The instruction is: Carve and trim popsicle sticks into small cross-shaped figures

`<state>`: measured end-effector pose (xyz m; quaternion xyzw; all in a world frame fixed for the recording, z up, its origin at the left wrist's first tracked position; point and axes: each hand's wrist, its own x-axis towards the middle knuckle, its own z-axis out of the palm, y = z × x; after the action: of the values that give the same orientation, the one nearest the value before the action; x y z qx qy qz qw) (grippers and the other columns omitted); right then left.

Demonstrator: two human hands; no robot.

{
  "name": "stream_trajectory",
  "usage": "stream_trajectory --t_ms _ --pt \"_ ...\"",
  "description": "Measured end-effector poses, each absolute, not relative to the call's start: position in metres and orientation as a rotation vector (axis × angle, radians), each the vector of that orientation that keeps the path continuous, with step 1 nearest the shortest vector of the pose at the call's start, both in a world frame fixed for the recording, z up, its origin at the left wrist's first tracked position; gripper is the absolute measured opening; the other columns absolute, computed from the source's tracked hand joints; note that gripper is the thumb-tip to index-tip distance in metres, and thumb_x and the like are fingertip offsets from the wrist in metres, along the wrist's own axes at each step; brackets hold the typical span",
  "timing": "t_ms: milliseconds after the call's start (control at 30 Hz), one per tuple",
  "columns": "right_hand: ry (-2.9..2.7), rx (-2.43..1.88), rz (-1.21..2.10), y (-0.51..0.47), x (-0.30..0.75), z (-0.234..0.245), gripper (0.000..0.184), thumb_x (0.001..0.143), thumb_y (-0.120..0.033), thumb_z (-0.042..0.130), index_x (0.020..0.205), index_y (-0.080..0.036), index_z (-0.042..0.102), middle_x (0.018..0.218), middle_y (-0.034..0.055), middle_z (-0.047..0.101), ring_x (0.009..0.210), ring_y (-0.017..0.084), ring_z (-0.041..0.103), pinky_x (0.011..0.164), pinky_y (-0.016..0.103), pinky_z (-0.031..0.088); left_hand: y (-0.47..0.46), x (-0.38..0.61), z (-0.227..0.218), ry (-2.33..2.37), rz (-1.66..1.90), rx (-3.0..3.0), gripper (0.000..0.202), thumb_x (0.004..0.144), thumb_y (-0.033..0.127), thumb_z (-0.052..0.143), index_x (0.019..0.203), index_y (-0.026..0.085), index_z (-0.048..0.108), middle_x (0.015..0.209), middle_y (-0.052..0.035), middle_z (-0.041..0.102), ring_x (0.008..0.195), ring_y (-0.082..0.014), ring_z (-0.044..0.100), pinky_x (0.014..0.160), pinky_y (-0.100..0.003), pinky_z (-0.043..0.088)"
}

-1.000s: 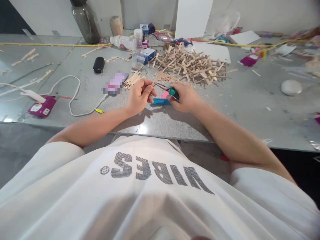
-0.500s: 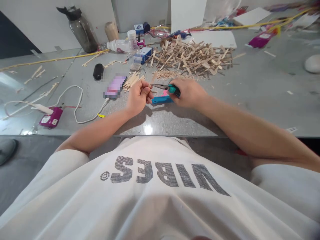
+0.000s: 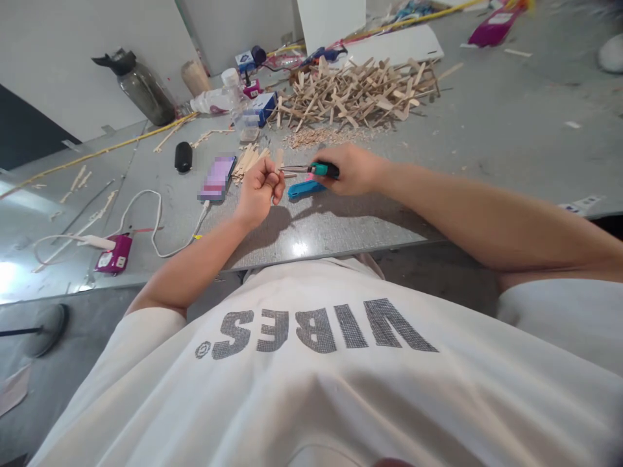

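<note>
My left hand (image 3: 259,189) is closed, pinching a small flat wooden craft stick (image 3: 279,157) that stands up from the fingertips. My right hand (image 3: 351,170) wraps round the teal-and-black handles of long-nose pliers (image 3: 320,169). The narrow jaws point left and reach the stick at the left fingertips; whether they bite into it is too small to tell. Under the pliers lies a blue utility knife (image 3: 304,189) on the table, with a bit of pink beside it. Just behind the left hand is a small stack of pale wooden strips (image 3: 248,161).
Behind the hands lie a large heap of craft sticks (image 3: 360,94) and wood chips (image 3: 311,137). On the left are a phone (image 3: 217,178) on a white cable, a black case (image 3: 183,157), a purple box (image 3: 114,254) and a dark water bottle (image 3: 146,94). The grey table's front edge (image 3: 272,259) runs before me.
My view has tilted and shifted, so the table appears slanted. Both hands stay close together, with the pliers still at the stick, which now shows more upright.
</note>
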<state>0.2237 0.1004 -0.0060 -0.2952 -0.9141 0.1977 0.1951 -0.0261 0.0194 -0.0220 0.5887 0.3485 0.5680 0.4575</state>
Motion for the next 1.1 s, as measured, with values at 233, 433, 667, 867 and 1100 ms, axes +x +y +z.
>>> stream_trajectory --t_ms 233,433,667,867,1100 --pt "-2.566 -0.737 0.996 0.098 0.226 0.003 0.023 0.091 -0.037 0.083 0.094 -0.021 0.067 0.077 -0.0002 0.062 0.073 0.016 0.049 0.069 0.033 0.038 0.02 -0.024 -0.025 0.779 1.448 1.561 0.069 0.09 0.082 0.084 0.083 0.026 0.044 0.058 0.0087 0.06 0.046 -0.0077 0.05 0.049 -0.024 0.041" --pt "-2.501 -0.618 1.564 0.092 0.225 0.003 0.062 0.088 -0.081 0.079 0.085 -0.023 0.057 0.065 -0.0016 0.055 0.057 0.013 0.047 0.052 0.031 0.036 0.02 -0.023 -0.032 0.852 1.541 1.534 0.063 0.096 0.077 0.081 0.087 0.025 0.048 0.066 0.0055 0.07 0.049 -0.0087 0.058 0.05 -0.025 0.045" --pt "-2.317 -0.92 1.081 0.097 0.23 0.003 0.045 0.097 -0.071 0.067 0.097 -0.027 0.056 0.085 0.0094 0.068 0.08 0.026 0.06 0.07 0.044 0.052 0.011 -0.013 -0.017 1.066 1.57 1.307 0.03 0.12 0.032 0.057 0.093 0.026 0.045 0.063 0.0082 0.07 0.046 -0.008 0.061 0.049 -0.022 0.047" --pt "-2.413 -1.011 0.452 0.101 0.237 0.0 0.036 0.092 -0.046 0.068 0.123 -0.028 0.069 0.132 0.0167 0.077 0.12 0.043 0.066 0.106 0.062 0.051 0.01 -0.009 -0.009 1.187 1.508 1.237 0.025 0.12 0.021 0.053 0.095 0.024 0.052 0.061 0.0084 0.07 0.044 -0.0066 0.062 0.048 -0.02 0.046" --pt "-2.528 -0.964 0.397 0.098 0.234 0.001 0.039 0.094 -0.047 0.063 0.128 -0.03 0.069 0.136 0.0141 0.077 0.119 0.04 0.065 0.107 0.064 0.053 0.011 -0.009 -0.007 1.203 1.5 1.3 0.027 0.117 0.022 0.064 0.091 0.02 0.059 0.061 0.0081 0.069 0.042 -0.0048 0.057 0.047 -0.019 0.043"
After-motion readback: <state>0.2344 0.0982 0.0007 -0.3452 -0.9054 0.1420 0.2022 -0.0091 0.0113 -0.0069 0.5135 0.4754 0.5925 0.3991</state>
